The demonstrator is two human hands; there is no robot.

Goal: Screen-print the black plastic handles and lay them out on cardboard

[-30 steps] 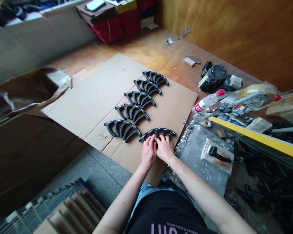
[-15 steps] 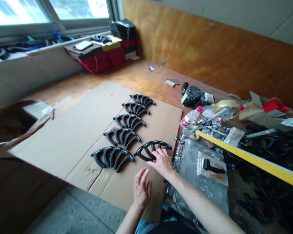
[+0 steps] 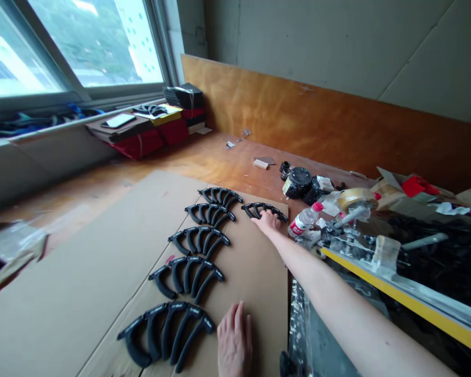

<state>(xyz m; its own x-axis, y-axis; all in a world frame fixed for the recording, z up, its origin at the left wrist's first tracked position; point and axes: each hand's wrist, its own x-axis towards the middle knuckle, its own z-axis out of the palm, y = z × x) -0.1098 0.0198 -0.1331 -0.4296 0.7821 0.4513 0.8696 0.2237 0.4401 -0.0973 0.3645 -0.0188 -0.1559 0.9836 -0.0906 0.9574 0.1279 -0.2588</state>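
Nearest, the left hand (image 3: 234, 343) lies low over the cardboard sheet (image 3: 257, 283), its fingers loosely extended and close together, with nothing visible in its grasp. Just to its left is the nearest fan of black handles (image 3: 166, 332), where 5 curved pieces sit side by side along an arched top. Beyond it, 4 more fans (image 3: 187, 277) run up the sheet in a column, arched tops facing away; their even spacing makes a good guide.

Farther out, the right hand (image 3: 267, 222) reaches with a stretched arm to the far-right fan (image 3: 253, 210), which sits by the sheet's right-hand far corner, beside the farthest fan of the column. Its fingers are bent at the fan's near side, but whether they pinch it or merely rest there I cannot tell. To handle it well, I would support the fan across its middle so the pieces stay in line, keep it flat, and loosen the fingers evenly so no piece swings out. The bottle (image 3: 304, 221) stands just beside the fan's right end, so the knuckles should stay clear of it.

Past these, 2 black jars (image 3: 298, 181) stand on the counter (image 3: 220, 165), before an upright wooden board (image 3: 298, 123).
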